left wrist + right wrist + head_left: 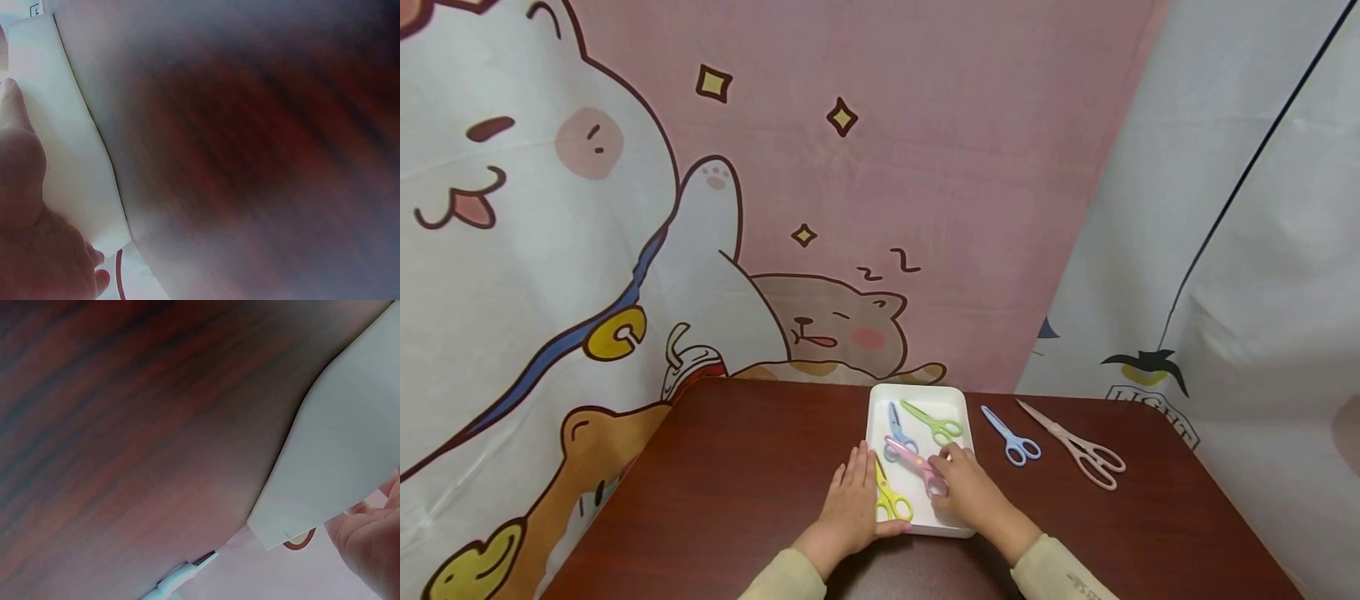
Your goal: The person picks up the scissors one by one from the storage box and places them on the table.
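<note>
A white tray (936, 528) holds several small scissors. My right hand (970, 493) pinches the pink scissors (913, 458) by the handle loops, over the tray's right half. Fingers straight, my left hand (844, 507) lies along the tray's left side, its thumb at the front edge. Yellow scissors (891, 497) lie just inside, beside that thumb. Farther back in the tray are blue scissors (897, 427), partly under the pink pair, and green scissors (934, 422). The wrist views show the tray's outer wall (62, 125) beside the left hand (37, 250) and right hand (369, 540).
To the tray's right on the brown table (737, 467) lie another blue pair of scissors (1011, 437) and larger pale pink scissors (1071, 446). A cartoon-printed cloth (970, 208) hangs behind the table's back edge.
</note>
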A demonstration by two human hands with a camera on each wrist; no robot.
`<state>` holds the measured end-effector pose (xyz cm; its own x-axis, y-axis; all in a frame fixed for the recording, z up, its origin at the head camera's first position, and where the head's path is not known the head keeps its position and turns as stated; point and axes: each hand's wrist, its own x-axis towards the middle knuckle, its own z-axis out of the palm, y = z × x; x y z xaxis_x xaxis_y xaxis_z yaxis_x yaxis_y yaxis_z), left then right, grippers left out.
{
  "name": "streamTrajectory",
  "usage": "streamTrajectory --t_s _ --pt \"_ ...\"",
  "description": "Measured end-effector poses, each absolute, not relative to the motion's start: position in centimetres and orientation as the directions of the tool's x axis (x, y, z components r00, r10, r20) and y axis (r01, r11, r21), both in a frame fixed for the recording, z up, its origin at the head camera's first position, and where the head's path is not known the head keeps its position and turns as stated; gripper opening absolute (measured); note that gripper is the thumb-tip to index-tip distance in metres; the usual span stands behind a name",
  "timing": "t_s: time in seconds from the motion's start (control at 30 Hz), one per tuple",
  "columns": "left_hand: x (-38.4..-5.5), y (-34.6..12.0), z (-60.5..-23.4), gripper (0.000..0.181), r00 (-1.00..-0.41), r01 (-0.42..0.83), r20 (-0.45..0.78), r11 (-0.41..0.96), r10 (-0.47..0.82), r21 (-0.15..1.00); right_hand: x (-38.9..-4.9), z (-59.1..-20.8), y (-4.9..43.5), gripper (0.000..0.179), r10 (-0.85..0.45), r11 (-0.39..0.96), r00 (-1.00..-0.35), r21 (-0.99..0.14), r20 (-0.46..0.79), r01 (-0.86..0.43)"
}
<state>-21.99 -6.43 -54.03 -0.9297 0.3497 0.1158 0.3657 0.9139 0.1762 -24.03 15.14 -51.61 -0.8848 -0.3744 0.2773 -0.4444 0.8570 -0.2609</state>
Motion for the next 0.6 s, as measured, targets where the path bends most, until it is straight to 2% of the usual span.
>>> streamTrajectory --t_s 0.6 --pt "-22.07 -6.40 -54.09 0.129 -0.932 0.358 0.115 0.918 0.343 0.170 -23.98 -50.75 15.67 0.048 -0.267 0.871 -0.918 -0.335 0.294 -0.360"
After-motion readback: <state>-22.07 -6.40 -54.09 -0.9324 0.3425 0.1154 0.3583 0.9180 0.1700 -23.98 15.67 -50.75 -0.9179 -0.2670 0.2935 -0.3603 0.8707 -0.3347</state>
